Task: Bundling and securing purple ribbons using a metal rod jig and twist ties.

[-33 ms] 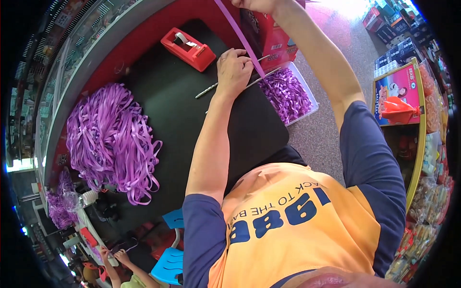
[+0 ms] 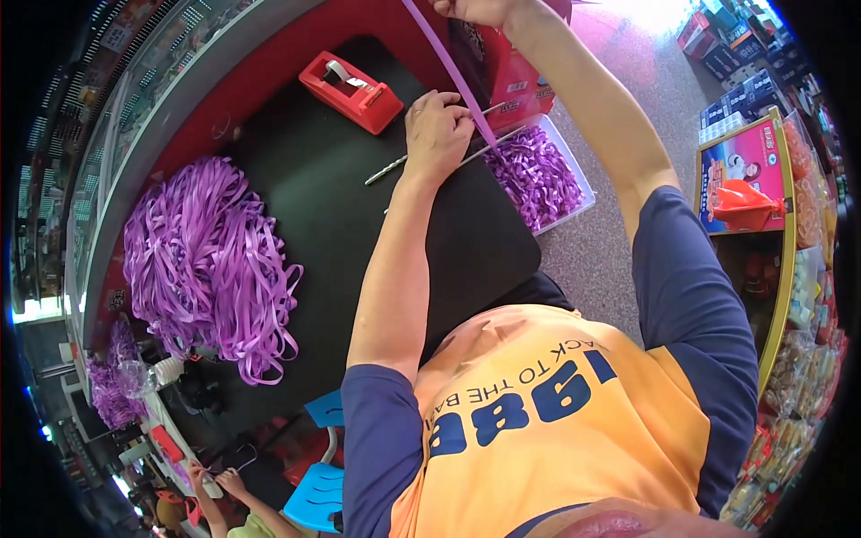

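My left hand (image 2: 438, 134) rests on the black table top (image 2: 332, 260), fingers curled down over a thin metal rod (image 2: 384, 172). A second thin rod (image 2: 504, 136) runs beneath that wrist toward a white bin (image 2: 567, 215) of cut or crinkled purple ribbon (image 2: 535, 179). From the rod ends by the bin, a purple ribbon (image 2: 448, 63) stretches past my left fingertips and leaves the upper edge. My right hand (image 2: 475, 9) is raised close to it, fingers pinched together and partly cut off by the picture's edge. What they grip does not show.
A large heap of purple ribbon (image 2: 211, 260) covers the table's left side. A red tape dispenser (image 2: 352, 91) stands farther back. Red cartons (image 2: 516, 58) sit beyond the bin. At lower left are a blue stool (image 2: 316, 498) and another person's hands (image 2: 215, 480) holding purple ribbon.
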The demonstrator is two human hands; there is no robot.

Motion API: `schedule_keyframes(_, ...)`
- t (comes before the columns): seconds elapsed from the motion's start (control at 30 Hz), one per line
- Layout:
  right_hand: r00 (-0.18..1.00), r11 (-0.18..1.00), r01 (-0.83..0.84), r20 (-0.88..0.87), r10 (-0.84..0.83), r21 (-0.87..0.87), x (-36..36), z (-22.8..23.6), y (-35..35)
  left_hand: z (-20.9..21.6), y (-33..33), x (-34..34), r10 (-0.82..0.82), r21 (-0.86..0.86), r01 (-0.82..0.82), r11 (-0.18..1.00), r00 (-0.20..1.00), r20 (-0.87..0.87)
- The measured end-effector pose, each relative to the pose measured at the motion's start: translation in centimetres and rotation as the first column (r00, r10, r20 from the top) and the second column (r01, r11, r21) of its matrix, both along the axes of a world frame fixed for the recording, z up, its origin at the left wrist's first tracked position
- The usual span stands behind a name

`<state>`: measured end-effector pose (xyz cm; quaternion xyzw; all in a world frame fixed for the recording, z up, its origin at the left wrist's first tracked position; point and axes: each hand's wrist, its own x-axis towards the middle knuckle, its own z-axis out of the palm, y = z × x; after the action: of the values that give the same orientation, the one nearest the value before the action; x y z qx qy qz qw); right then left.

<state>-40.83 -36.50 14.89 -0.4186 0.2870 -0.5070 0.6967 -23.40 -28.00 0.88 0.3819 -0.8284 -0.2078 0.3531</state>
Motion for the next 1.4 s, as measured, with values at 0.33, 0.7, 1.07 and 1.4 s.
schedule_keyframes(0.33,0.985,0.965,0.044,0.153,-0.085,0.258,0.9,-11.6,-5.6,0.3,0.9,0.4,0.122,0.038,-0.123,0.992,0.992,0.040)
schedule_keyframes(0.7,0.993,0.949,0.030,0.099,-0.064,0.313,1.3,-14.8,-5.8,1.1,1.9,0.0,0.217,-0.014,-0.219,0.976,0.972,-0.087)
schedule_keyframes(1.07,0.976,0.974,0.213,-0.066,-0.208,0.081,2.6,-9.1,-3.8,1.3,2.0,0.2,0.225,-0.028,-0.227,0.974,0.972,-0.065)
schedule_keyframes(1.4,0.899,0.943,0.332,-0.314,-0.305,0.036,3.5,-12.2,-3.2,1.2,2.3,0.5,0.182,-0.104,-0.185,0.977,0.983,-0.040)
